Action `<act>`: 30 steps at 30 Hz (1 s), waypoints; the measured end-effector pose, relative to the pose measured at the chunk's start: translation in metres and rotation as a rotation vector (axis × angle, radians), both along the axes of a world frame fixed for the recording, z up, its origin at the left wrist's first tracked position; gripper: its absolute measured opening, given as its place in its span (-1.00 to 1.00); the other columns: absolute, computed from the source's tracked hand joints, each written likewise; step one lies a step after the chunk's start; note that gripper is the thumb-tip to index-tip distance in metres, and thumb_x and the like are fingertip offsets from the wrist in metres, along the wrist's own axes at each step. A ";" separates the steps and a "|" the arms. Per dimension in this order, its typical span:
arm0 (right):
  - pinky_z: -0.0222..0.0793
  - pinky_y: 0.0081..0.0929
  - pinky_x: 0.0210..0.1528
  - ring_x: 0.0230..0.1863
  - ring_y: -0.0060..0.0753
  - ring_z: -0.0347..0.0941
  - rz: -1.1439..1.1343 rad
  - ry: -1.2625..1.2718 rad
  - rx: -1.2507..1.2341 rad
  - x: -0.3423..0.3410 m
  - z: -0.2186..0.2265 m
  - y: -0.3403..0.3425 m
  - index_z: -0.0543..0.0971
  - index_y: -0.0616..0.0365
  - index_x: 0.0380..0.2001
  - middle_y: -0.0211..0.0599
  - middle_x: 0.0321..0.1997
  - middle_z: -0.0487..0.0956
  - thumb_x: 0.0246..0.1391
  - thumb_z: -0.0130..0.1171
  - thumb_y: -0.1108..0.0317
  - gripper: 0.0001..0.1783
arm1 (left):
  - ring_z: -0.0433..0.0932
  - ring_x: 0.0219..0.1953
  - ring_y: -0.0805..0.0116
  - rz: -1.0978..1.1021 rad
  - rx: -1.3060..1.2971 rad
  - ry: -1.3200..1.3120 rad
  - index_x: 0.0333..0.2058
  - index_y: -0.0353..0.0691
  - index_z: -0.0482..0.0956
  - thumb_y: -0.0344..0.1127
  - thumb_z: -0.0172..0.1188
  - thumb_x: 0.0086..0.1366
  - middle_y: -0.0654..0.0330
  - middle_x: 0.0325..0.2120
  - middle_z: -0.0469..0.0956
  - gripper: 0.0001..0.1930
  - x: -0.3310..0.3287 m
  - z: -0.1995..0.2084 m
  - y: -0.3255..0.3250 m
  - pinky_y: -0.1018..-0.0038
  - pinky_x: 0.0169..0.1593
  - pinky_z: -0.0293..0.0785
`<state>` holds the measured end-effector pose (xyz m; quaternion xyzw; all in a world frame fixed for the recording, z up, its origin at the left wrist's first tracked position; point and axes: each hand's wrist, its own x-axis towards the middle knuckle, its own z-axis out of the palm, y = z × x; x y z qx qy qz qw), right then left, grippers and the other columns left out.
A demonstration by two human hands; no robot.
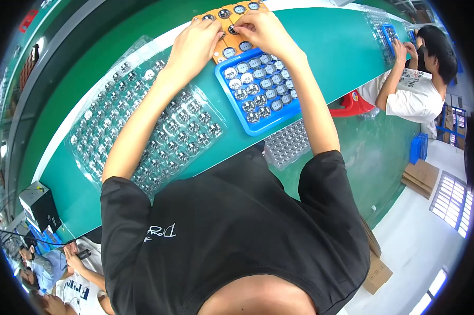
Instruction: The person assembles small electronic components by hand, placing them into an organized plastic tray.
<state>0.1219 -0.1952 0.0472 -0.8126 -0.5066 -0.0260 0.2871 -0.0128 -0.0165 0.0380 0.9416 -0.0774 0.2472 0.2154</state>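
Note:
At the far edge of the bench both my hands reach over an orange fixture plate (219, 51) with small round dark-and-silver parts set in its recesses. My left hand (195, 44) is closed, fingertips pinched at the plate's middle; what is between them is too small to make out. Beside it my right hand (264, 32) pinches a small round part (232, 30) at a recess. Just nearer than the plate, a blue tray (236, 116) holds rows of similar round parts (253, 88). My right forearm passes over its right side.
Clear plastic blister trays (216, 113) filled with parts lie under my left forearm on the green bench (321, 50). Another blister tray (288, 144) sits below the bench's near edge. A co-worker (418, 94) works at the right; a black box (40, 207) stands at the left.

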 end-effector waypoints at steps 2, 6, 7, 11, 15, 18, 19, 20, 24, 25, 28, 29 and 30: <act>0.59 -0.36 -0.25 -0.36 -0.20 0.68 0.001 -0.022 -0.009 -0.001 0.000 0.001 0.72 0.31 -0.29 -0.09 -0.39 0.72 0.16 0.34 0.41 -0.84 | 0.61 -0.11 -0.04 -0.003 0.052 0.021 -0.19 -0.30 0.56 -0.37 0.19 0.34 -0.01 -0.29 0.63 -0.86 0.003 0.001 -0.002 0.13 0.00 0.55; 0.59 -0.31 -0.21 -0.35 -0.16 0.68 -0.006 -0.065 -0.055 -0.004 0.004 0.005 0.72 0.30 -0.30 -0.08 -0.38 0.72 0.16 0.32 0.39 -0.84 | 0.64 -0.07 0.02 0.024 0.211 0.090 -0.19 -0.32 0.56 -0.50 0.20 0.20 0.02 -0.26 0.65 -0.81 0.009 0.000 -0.003 0.16 0.09 0.55; 0.59 -0.30 -0.19 -0.34 -0.16 0.68 0.007 -0.074 -0.071 -0.004 0.004 0.006 0.73 0.29 -0.31 -0.08 -0.37 0.72 0.17 0.32 0.39 -0.84 | 0.64 -0.07 0.02 0.024 0.210 0.092 -0.19 -0.32 0.56 -0.50 0.20 0.20 0.02 -0.26 0.65 -0.81 0.010 0.000 -0.004 0.16 0.09 0.55; 0.59 -0.17 -0.10 -0.30 0.00 0.69 0.013 -0.069 -0.056 0.001 -0.003 0.008 0.77 0.20 -0.29 0.02 -0.38 0.71 0.10 0.31 0.40 -0.84 | 0.61 0.02 0.03 0.037 0.265 0.050 -0.11 -0.32 0.56 -0.52 0.21 0.17 0.02 -0.17 0.63 -0.72 0.008 -0.008 -0.006 0.15 0.16 0.51; 0.59 -0.13 -0.06 -0.27 0.04 0.70 -0.047 -0.089 -0.120 -0.001 -0.004 0.015 0.77 0.21 -0.27 0.07 -0.36 0.71 0.13 0.28 0.42 -0.84 | 0.56 0.09 0.00 0.039 0.273 0.051 -0.08 -0.32 0.57 -0.48 0.24 0.15 0.01 -0.11 0.60 -0.68 0.010 -0.009 -0.007 0.13 0.19 0.49; 0.59 -0.11 -0.05 -0.26 0.05 0.70 -0.061 -0.093 -0.197 -0.003 0.002 0.019 0.77 0.20 -0.26 0.09 -0.34 0.70 0.13 0.25 0.42 -0.82 | 0.55 0.08 -0.02 0.045 0.233 0.031 -0.10 -0.30 0.59 -0.41 0.25 0.22 0.01 -0.11 0.59 -0.74 0.012 -0.016 0.000 0.14 0.18 0.49; 0.59 -0.11 -0.05 -0.25 0.06 0.70 -0.070 -0.102 -0.232 -0.004 0.003 0.021 0.77 0.20 -0.25 0.11 -0.32 0.70 0.13 0.25 0.41 -0.81 | 0.55 0.08 -0.02 0.048 0.232 0.030 -0.10 -0.30 0.59 -0.41 0.25 0.22 0.01 -0.11 0.59 -0.74 0.012 -0.016 0.002 0.14 0.18 0.49; 0.59 -0.11 -0.05 -0.25 0.06 0.70 -0.066 -0.104 -0.233 -0.005 0.004 0.023 0.77 0.20 -0.25 0.11 -0.32 0.70 0.13 0.25 0.41 -0.81 | 0.54 0.07 -0.04 0.026 0.168 0.026 -0.10 -0.30 0.59 -0.37 0.24 0.29 0.01 -0.11 0.58 -0.77 0.010 -0.017 0.006 0.15 0.17 0.49; 0.58 -0.08 -0.02 -0.19 0.05 0.69 -0.078 -0.116 -0.257 -0.002 -0.003 0.027 0.76 0.21 -0.27 0.09 -0.26 0.71 0.15 0.22 0.37 -0.80 | 0.58 -0.05 0.08 0.012 -0.076 -0.051 -0.07 -0.29 0.63 -0.18 0.20 0.46 0.03 -0.10 0.56 -0.71 -0.008 -0.005 0.021 0.23 0.05 0.52; 0.57 -0.08 -0.02 -0.17 0.04 0.69 -0.058 -0.128 -0.251 0.000 -0.004 0.029 0.76 0.21 -0.28 0.06 -0.24 0.72 0.15 0.22 0.35 -0.79 | 0.58 -0.05 0.08 0.023 -0.073 -0.051 -0.07 -0.29 0.63 -0.18 0.20 0.46 0.03 -0.10 0.56 -0.71 -0.019 0.013 0.026 0.23 0.05 0.52; 0.57 -0.15 -0.09 -0.21 -0.02 0.67 -0.069 -0.227 -0.100 -0.008 0.014 0.025 0.73 0.20 -0.30 -0.12 -0.27 0.68 0.16 0.27 0.25 -0.77 | 0.53 -0.31 0.39 0.159 -0.272 0.028 -0.06 -0.26 0.64 -0.23 0.19 0.48 0.17 -0.15 0.58 -0.76 -0.064 0.054 0.059 0.48 -0.19 0.47; 0.56 -0.29 -0.29 -0.39 -0.21 0.68 0.085 -0.433 0.110 -0.013 0.027 0.035 0.72 0.27 -0.40 -0.03 -0.39 0.70 0.04 0.39 0.34 -0.82 | 0.49 -0.37 0.46 0.152 -0.243 -0.029 -0.08 -0.27 0.65 -0.25 0.21 0.47 0.21 -0.23 0.61 -0.78 -0.077 0.055 0.081 0.50 -0.26 0.44; 0.56 -0.23 -0.20 -0.31 -0.14 0.67 0.068 -0.237 0.062 -0.028 0.037 0.039 0.72 0.22 -0.35 -0.10 -0.35 0.67 0.10 0.34 0.28 -0.79 | 0.48 -0.37 0.47 0.181 -0.250 0.080 -0.09 -0.27 0.65 -0.26 0.21 0.46 0.23 -0.26 0.61 -0.79 -0.094 0.059 0.097 0.49 -0.26 0.43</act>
